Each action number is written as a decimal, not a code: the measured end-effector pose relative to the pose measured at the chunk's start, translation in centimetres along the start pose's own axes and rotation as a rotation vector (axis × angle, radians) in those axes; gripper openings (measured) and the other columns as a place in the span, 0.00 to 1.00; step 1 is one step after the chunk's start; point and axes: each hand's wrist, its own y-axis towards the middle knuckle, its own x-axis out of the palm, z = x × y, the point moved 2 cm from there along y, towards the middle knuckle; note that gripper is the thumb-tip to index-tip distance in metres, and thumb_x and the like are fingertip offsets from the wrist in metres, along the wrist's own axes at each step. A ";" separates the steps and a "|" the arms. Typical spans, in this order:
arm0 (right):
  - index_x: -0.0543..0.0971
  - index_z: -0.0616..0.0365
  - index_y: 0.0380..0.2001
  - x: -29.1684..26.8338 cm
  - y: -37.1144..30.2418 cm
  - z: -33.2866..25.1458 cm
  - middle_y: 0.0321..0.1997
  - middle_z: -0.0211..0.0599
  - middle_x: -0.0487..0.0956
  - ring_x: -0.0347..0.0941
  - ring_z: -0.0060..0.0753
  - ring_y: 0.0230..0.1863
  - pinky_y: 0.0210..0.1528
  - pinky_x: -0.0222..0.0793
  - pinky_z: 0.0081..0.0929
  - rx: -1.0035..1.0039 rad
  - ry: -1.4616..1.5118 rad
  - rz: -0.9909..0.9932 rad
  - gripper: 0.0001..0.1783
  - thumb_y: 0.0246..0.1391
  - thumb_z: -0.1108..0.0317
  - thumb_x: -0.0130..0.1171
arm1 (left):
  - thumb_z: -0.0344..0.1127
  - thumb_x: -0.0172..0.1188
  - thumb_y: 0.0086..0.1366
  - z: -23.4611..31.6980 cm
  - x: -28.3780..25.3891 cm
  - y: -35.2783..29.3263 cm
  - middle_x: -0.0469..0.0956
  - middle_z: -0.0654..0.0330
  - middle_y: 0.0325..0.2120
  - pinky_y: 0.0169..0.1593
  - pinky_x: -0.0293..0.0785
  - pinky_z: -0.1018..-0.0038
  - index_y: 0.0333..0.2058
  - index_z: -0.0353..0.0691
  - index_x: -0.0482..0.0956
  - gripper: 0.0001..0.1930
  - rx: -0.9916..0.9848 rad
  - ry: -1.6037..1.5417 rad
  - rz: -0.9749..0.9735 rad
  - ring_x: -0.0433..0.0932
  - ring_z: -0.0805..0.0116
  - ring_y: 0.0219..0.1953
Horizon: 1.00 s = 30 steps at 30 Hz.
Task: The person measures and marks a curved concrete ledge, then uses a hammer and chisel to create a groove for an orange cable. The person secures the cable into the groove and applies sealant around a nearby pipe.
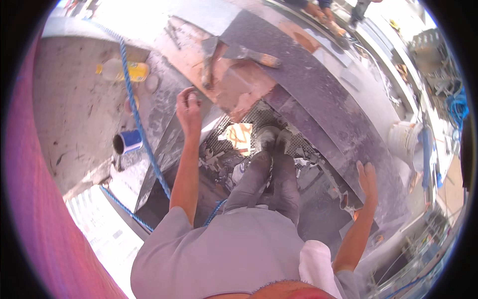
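Observation:
My left hand [189, 109] is raised beside the edge of a dusty board, its fingers loosely bent and nothing visible in them. Just beyond it, two putty knives lie on a reddish-brown sheet: one putty knife [207, 65] points toward me, the other putty knife [253, 56] lies crosswise. My right hand [367, 180] rests, fingers extended, at the near edge of a long dark panel [308, 84]. My legs stand in a gap between the boards, among scraps and rubble [219, 159].
Blue rope [133, 99] runs down past my left arm. A yellow-labelled bottle [130, 70] and a blue can [128, 141] lie at left. A white bucket [402, 138] stands at right. Another person's hand [318, 14] shows at the far top.

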 end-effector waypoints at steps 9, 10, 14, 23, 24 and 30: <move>0.82 0.66 0.48 -0.5 -0.5 -2.2 0.50 0.61 0.82 0.76 0.70 0.53 0.56 0.68 0.57 0.253 0.032 0.128 0.38 0.77 0.38 0.42 | 0.32 0.56 0.71 -5.6 -4.9 4.1 0.79 0.46 0.47 0.62 0.70 0.54 0.52 0.37 0.81 0.14 0.229 0.631 0.411 0.76 0.46 0.56; 0.83 0.65 0.49 -0.7 -0.5 -2.2 0.50 0.60 0.83 0.77 0.70 0.53 0.56 0.68 0.58 0.322 0.075 0.170 0.38 0.77 0.38 0.41 | 0.33 0.56 0.70 -6.1 -5.5 5.1 0.79 0.46 0.48 0.63 0.69 0.52 0.53 0.37 0.81 0.15 0.241 0.726 0.441 0.75 0.46 0.57; 0.86 0.57 0.51 -0.5 4.0 -0.1 0.49 0.53 0.87 0.81 0.68 0.51 0.54 0.72 0.60 0.477 0.037 0.522 0.32 0.74 0.40 0.45 | 0.40 0.57 0.67 -9.0 -8.1 8.8 0.74 0.48 0.58 0.67 0.65 0.46 0.61 0.40 0.75 0.25 -0.209 0.939 0.658 0.70 0.46 0.66; 0.89 0.51 0.39 -0.8 5.8 -4.9 0.44 0.42 0.89 0.85 0.58 0.44 0.43 0.76 0.60 0.834 0.001 0.770 0.28 0.71 0.42 0.47 | 0.46 0.55 0.68 -14.1 -10.2 14.0 0.73 0.51 0.56 0.59 0.67 0.46 0.55 0.41 0.76 0.21 -0.412 1.237 0.747 0.71 0.50 0.62; 0.89 0.51 0.39 -0.7 6.1 -4.8 0.44 0.42 0.90 0.86 0.58 0.43 0.42 0.76 0.59 0.819 -0.018 0.780 0.28 0.70 0.43 0.47 | 0.46 0.55 0.68 -14.0 -10.3 14.4 0.73 0.50 0.56 0.59 0.67 0.46 0.55 0.41 0.75 0.21 -0.397 1.245 0.731 0.70 0.49 0.62; 0.88 0.51 0.39 -1.2 6.7 -5.3 0.44 0.42 0.89 0.86 0.58 0.45 0.44 0.77 0.58 0.824 -0.058 0.788 0.27 0.71 0.44 0.47 | 0.47 0.55 0.67 -13.4 -10.1 14.1 0.72 0.48 0.57 0.59 0.69 0.45 0.55 0.39 0.74 0.23 -0.353 1.250 0.701 0.70 0.45 0.62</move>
